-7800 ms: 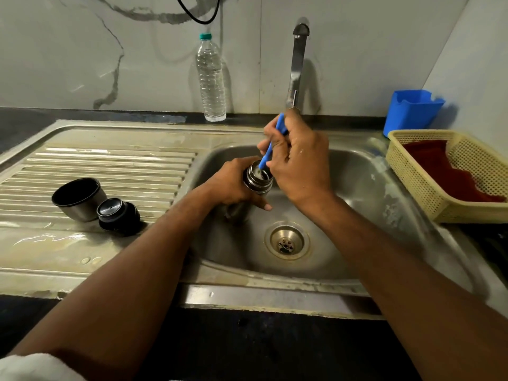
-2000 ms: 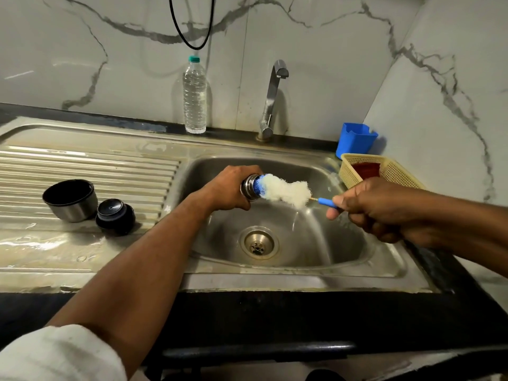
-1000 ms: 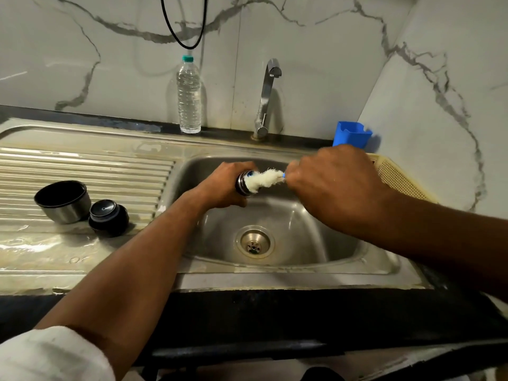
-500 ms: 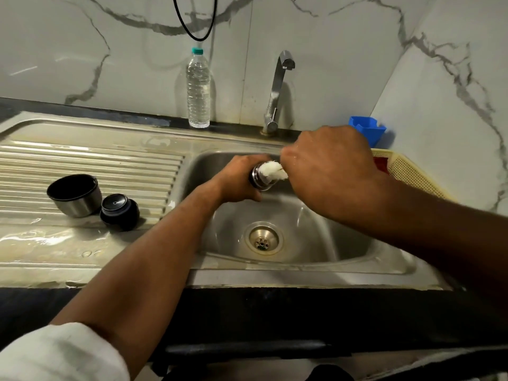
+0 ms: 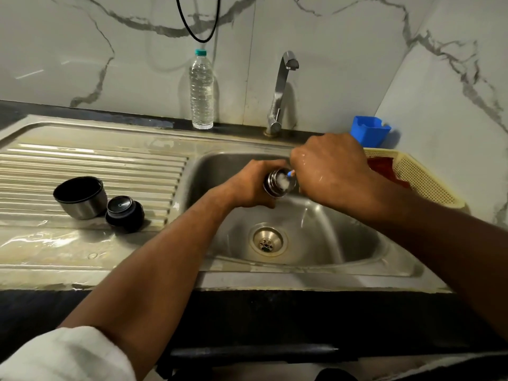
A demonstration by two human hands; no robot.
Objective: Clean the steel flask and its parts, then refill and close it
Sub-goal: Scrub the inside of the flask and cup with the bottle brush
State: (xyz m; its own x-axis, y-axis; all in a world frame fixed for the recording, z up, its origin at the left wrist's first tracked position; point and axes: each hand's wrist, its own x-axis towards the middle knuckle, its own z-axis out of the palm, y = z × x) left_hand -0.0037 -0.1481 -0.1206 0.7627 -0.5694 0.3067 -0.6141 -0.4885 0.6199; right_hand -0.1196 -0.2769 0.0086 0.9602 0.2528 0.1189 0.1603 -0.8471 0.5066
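Brush pushed back down into the flask over the sink bowl.

The left hand [image 5: 248, 185] grips the steel flask [image 5: 276, 184] above the bowl of the sink [image 5: 316, 243], mouth tilted right. Two seconds ago the white brush head [image 5: 283, 182] was out; now only its tip shows at the mouth, so scrubbing goes on. The right hand [image 5: 330, 169] curls round the blue handle [image 5: 290, 173], mostly hidden. Flask body hidden. Cup [image 5: 81, 198] and stopper [image 5: 125, 214] wait on the drainboard, left.

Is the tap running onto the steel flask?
No, the chrome tap shows no stream, and the steel flask sits in the left hand below it.
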